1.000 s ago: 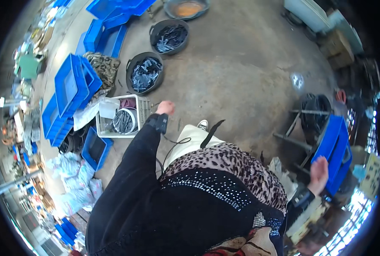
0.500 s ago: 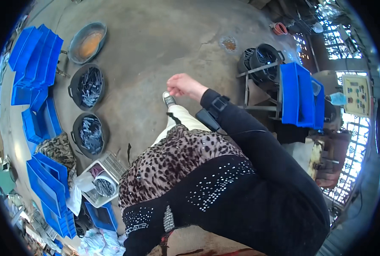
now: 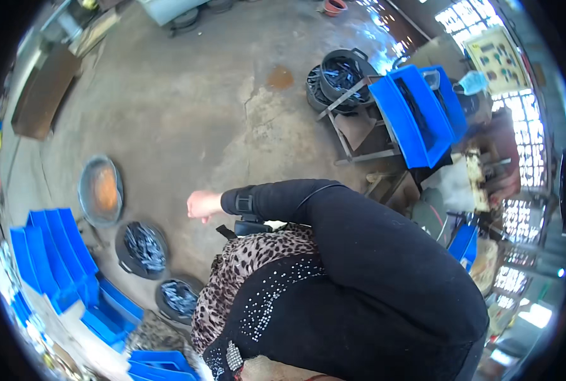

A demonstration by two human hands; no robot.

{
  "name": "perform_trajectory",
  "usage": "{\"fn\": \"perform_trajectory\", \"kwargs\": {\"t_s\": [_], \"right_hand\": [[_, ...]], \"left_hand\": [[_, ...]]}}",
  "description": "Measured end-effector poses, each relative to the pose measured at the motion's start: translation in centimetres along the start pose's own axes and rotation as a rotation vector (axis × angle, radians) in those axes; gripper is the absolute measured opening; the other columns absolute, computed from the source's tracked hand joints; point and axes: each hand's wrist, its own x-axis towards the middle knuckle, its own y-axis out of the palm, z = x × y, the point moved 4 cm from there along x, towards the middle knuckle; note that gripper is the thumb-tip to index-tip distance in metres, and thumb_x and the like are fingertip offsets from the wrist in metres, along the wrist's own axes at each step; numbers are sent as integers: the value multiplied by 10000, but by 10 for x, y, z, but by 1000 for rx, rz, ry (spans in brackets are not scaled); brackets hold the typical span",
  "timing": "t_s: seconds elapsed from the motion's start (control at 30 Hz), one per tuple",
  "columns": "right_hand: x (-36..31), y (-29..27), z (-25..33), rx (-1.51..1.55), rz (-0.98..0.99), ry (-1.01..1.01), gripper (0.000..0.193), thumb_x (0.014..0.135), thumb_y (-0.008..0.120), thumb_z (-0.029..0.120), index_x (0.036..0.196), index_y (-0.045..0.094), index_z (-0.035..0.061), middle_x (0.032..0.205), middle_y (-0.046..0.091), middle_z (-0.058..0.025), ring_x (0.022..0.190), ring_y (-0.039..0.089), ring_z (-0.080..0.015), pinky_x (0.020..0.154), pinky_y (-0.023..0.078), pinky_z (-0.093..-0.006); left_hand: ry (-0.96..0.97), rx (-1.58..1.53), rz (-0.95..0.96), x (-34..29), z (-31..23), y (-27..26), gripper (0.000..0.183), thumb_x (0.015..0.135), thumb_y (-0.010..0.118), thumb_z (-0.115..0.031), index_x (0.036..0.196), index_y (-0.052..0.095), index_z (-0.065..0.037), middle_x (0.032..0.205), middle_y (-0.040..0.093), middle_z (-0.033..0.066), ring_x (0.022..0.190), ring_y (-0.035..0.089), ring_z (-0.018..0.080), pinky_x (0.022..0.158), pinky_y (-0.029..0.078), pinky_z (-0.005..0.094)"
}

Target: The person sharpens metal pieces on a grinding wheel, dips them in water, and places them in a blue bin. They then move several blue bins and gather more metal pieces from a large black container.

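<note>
My right hand (image 3: 204, 206) hangs in front of my body, past the black sleeve and a dark wrist device (image 3: 243, 203). Its fingers are loosely curled, and no held thing shows. Below and left of it on the floor is a black tub (image 3: 122, 257) of dark, narrow pieces. A similar tub (image 3: 163, 305) sits nearer to me, beside my leopard-print apron (image 3: 257, 244). Neither tub is touched. My left hand is out of view.
Blue stacked bins (image 3: 54, 251) line the left side, next to a grey basin (image 3: 86, 209) with orange-brown contents. Right, a metal stand (image 3: 346, 143) is next to a blue bin (image 3: 416, 143) and loaded black tubs (image 3: 324, 76). A brown curved panel (image 3: 45, 95) stands far left.
The view has turned right, and the tubs and bins on the left appear lower. My right arm now bends across my front, with the hand lower and further left in view.
</note>
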Motion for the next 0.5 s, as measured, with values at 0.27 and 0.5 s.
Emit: {"fn": "perform_trajectory", "kwargs": {"t_s": [0.27, 0.5], "right_hand": [[-45, -73, -86, 194, -300, 106, 186, 881, 567, 235, 819, 638, 75, 650, 635, -16, 525, 613, -119, 467, 463, -295], [-113, -92, -186, 617, -573, 311, 358, 945, 494, 288, 727, 625, 36, 623, 656, -66, 483, 604, -188, 439, 469, -349]], "left_hand": [[35, 108, 25, 60, -93, -60, 274, 860, 569, -263, 1037, 615, -60, 897, 667, 160, 794, 659, 281, 667, 521, 401], [40, 175, 62, 91, -145, -57, 286, 873, 570, -246, 1076, 595, -46, 920, 664, 167, 805, 660, 277, 677, 528, 392]]}}
